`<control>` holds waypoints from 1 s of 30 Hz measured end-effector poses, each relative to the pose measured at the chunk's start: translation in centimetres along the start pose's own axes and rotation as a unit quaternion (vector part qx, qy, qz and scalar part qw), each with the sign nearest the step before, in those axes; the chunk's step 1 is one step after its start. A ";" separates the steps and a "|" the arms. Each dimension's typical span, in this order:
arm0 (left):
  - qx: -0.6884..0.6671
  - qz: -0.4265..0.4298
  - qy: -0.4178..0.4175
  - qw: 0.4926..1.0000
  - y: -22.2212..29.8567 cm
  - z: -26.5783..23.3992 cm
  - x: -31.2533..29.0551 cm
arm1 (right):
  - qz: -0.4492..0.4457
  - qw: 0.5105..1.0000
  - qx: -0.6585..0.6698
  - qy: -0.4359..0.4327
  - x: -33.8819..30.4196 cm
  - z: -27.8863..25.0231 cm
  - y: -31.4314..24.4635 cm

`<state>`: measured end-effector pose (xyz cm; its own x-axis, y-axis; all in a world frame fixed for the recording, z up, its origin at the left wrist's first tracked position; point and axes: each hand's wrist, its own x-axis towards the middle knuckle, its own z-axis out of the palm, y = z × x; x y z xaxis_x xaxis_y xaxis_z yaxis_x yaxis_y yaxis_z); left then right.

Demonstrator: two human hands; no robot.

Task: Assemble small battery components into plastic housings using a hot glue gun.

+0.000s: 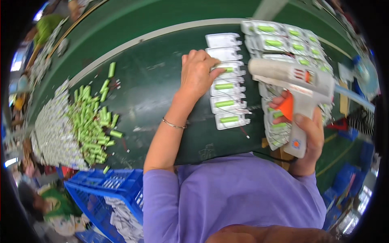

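1 round label (296,143) on glue gun (306,96)

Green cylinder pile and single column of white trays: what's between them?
Head view: the left forearm crosses above dark green tabletop; small white connectors lie near the pile.

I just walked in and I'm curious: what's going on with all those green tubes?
The person in purple grips a white glue gun in the right hand. The left hand is at a green tube in the third white tray from the far end of a line of six. The two farthest trays show no tubes. Loose tubes lie piled on the left; filled trays sit on the right.
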<state>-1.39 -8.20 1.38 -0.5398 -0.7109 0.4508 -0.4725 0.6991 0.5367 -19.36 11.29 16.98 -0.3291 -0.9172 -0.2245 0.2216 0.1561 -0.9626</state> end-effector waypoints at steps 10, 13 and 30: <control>0.306 -0.438 0.180 0.826 -17.3 -19.1 -13.0 | -0.015 0.999 -0.033 -0.008 -0.2 -0.3 0.2; 0.273 -0.439 0.116 0.848 -18.4 -19.3 -12.5 | -0.006 1.000 -0.025 -0.011 -0.3 0.5 0.0; -0.037 -0.429 -0.046 0.901 -8.7 -16.8 -11.9 | 0.036 0.990 -0.083 -0.107 3.3 -0.3 -0.1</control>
<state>20.89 -7.12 3.33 -0.0541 -0.9756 -0.2126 -0.6970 -0.1156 0.7077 -20.77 8.41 16.29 -0.1118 -0.9555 -0.2730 0.0778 0.2654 -0.9610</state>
